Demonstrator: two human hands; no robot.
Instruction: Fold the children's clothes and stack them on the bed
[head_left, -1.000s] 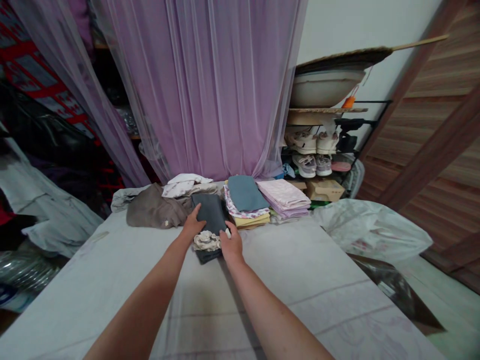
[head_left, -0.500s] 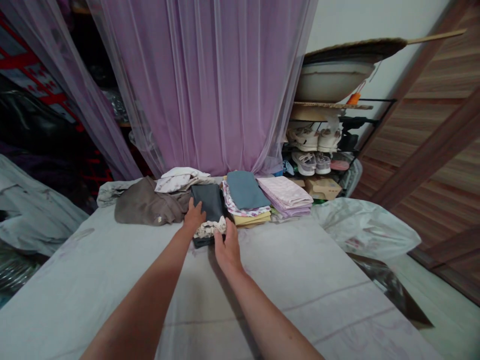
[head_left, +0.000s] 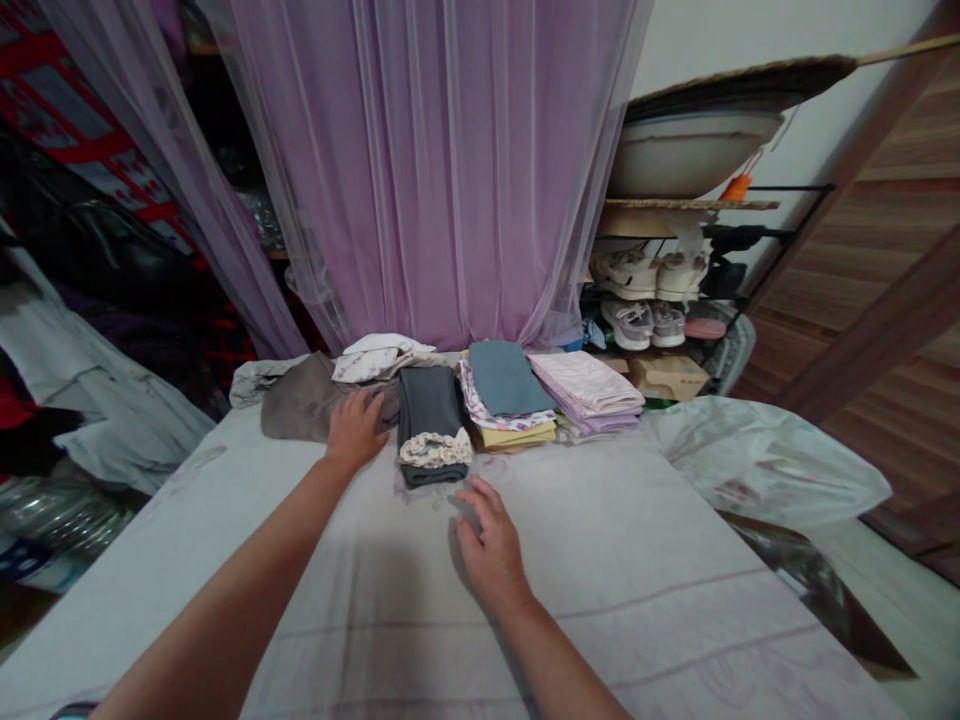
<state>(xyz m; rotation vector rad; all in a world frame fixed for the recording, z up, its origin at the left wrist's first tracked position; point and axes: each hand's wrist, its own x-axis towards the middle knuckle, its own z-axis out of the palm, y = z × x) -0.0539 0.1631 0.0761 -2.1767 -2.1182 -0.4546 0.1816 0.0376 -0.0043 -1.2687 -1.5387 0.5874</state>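
Note:
A dark grey folded garment [head_left: 429, 398] lies on the bed, with a cream ruffled scrunchie-like band [head_left: 435, 449] across its near end. To its left, my left hand [head_left: 357, 432] rests at the edge of a crumpled brown garment [head_left: 300, 398], fingers apart and gripping nothing visible. My right hand [head_left: 491, 548] is just in front of the grey bundle, off it, with fingers spread and nothing in them. Right of the bundle is a folded stack topped by a blue-grey cloth [head_left: 508, 380], over floral and yellow pieces. Beside that sits a pink and lilac folded stack [head_left: 589, 385].
White patterned clothing [head_left: 382, 357] lies behind the brown garment. A purple curtain [head_left: 435, 180] hangs at the bed's far edge. Right of it stands a rack with shoes [head_left: 626, 272] and a basin [head_left: 690, 150]. A clear plastic bag [head_left: 780, 455] bulges beside the bed [head_left: 637, 600].
Both hands have let go of the dark grey bundle. My left hand moved left to the brown garment; my right hand drew back toward me. The view shifted slightly.

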